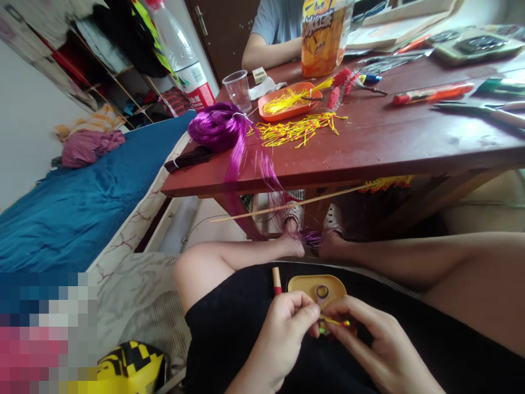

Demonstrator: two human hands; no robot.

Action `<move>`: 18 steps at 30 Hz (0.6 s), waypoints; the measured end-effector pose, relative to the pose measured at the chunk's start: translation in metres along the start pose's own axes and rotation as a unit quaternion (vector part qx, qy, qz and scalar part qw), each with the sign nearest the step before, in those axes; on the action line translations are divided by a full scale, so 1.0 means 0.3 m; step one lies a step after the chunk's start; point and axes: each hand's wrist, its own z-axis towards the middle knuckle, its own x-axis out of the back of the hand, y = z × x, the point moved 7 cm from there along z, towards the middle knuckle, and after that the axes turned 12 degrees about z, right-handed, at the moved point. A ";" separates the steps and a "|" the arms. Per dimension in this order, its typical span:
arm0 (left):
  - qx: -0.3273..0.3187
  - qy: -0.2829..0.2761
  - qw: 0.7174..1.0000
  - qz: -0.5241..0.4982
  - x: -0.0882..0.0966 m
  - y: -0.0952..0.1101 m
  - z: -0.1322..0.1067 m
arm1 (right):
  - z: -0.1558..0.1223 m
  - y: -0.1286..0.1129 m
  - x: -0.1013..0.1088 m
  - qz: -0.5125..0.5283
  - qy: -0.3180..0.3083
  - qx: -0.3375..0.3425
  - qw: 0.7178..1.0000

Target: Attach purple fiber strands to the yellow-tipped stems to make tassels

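Observation:
Above my lap, my left hand [287, 325] and my right hand [375, 334] meet at the fingertips. Between them runs a thin yellow strand [336, 322] with a red tip. My left thumb and forefinger pinch its inner end, and my right fingers close around its middle. A yellow tray [301, 282] rests on the black cloth of my lap just behind the hands, and one finger ring of scissors [322, 291] shows in it. Close to my left hand lies a wooden stick with a red band [276, 280]. A small green bit below the fingertips is mostly hidden.
On the red table lie a purple fibre bundle [215, 127], yellow strands [293, 130], an orange tray [273, 112], pliers [484, 109] and a tea bottle [322, 41]. A thin stick [287, 205] sticks out below the table edge. Another person's arm [270, 53] rests at the far side.

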 end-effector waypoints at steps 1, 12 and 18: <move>-0.007 0.007 1.000 0.012 0.002 0.000 0.001 | -0.001 0.000 0.005 0.009 0.018 0.001 1.000; -0.001 0.016 1.000 0.023 0.010 0.007 -0.011 | 0.002 0.022 0.012 0.044 0.040 -0.025 0.998; -0.041 -0.012 0.997 0.068 0.001 0.018 -0.015 | 0.002 0.014 0.008 0.069 0.052 -0.030 0.996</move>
